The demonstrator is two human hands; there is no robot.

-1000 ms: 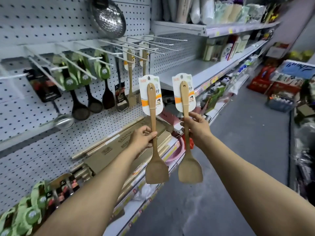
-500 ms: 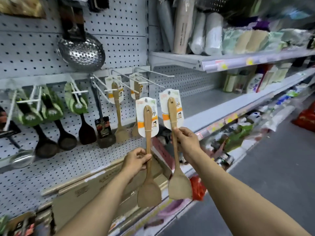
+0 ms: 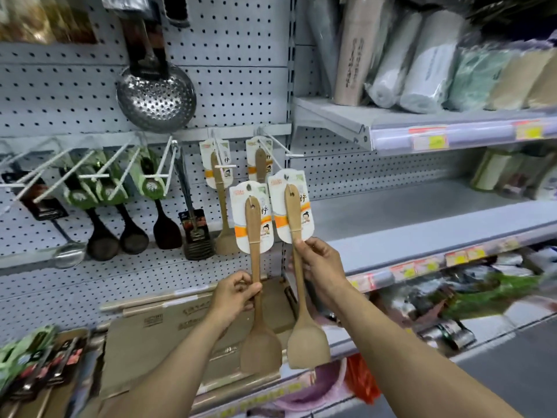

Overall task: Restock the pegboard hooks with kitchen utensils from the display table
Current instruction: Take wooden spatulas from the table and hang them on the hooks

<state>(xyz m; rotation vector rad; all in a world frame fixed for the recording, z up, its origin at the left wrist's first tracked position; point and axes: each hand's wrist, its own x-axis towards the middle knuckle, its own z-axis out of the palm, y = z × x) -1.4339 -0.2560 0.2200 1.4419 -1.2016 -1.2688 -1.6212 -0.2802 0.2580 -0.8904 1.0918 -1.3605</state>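
My left hand (image 3: 236, 292) grips the handle of a wooden spatula (image 3: 259, 346) with a white card label, blade hanging down. My right hand (image 3: 321, 268) grips a second wooden spatula (image 3: 307, 340) of the same kind, held slightly higher. Both are upright in front of the grey pegboard (image 3: 235, 86). Just behind them, two matching wooden spatulas (image 3: 221, 206) hang on white pegboard hooks (image 3: 283, 147). The hook at the right sticks out toward me above the label of my right spatula.
Dark ladles and turners (image 3: 132, 233) hang on hooks at the left, with a steel skimmer (image 3: 156, 98) above. Flat cardboard boxes (image 3: 168, 330) lie on the lower shelf. Grey shelves (image 3: 422, 218) with rolls and packets run to the right.
The view has swung left and closer to the pegboard. Both hands have carried the spatulas up and nearer to the hooks with the hanging wooden spatulas.
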